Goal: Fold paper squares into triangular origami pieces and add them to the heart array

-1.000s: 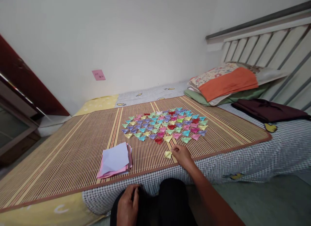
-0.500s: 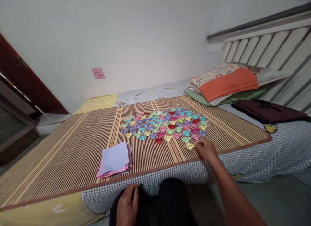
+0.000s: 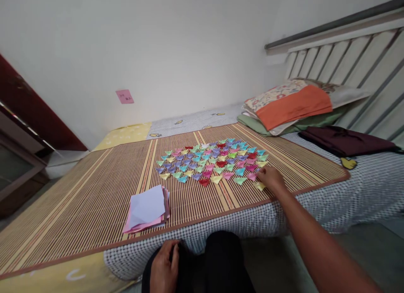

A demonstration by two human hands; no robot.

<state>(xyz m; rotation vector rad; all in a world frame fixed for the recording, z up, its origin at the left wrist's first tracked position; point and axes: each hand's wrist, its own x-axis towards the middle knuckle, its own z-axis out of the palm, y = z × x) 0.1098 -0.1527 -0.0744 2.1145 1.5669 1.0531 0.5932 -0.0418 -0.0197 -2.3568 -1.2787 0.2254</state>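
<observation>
Several rows of small folded paper boats (image 3: pixel 216 179) in many colours lie on a striped bamboo mat (image 3: pixel 85 200). At the near right corner of the rows, my right hand (image 3: pixel 272 180) is closed in a pinch. Its fingertips are down by a pink paper boat (image 3: pixel 251 176); whatever sits between them is hidden. Just below the fingers, partly covered by the hand, lies a yellow paper boat (image 3: pixel 259 186). My left hand (image 3: pixel 164 265) rests on my dark-trousered knee, fingers loosely curled, with nothing visible in it.
A stack of paper sheets (image 3: pixel 147 207), white on top with pink below, lies on the mat left of the boats. Folded bedding (image 3: pixel 295 106) and a dark maroon cloth item (image 3: pixel 345 141) are at the right. A slatted headboard (image 3: pixel 341 66) and a white wall (image 3: pixel 189 53) bound the bed.
The yellow boat by my right hand has shifted right. My right hand has moved slightly right and up, now higher beside the rows. My left hand stays on the knee.
</observation>
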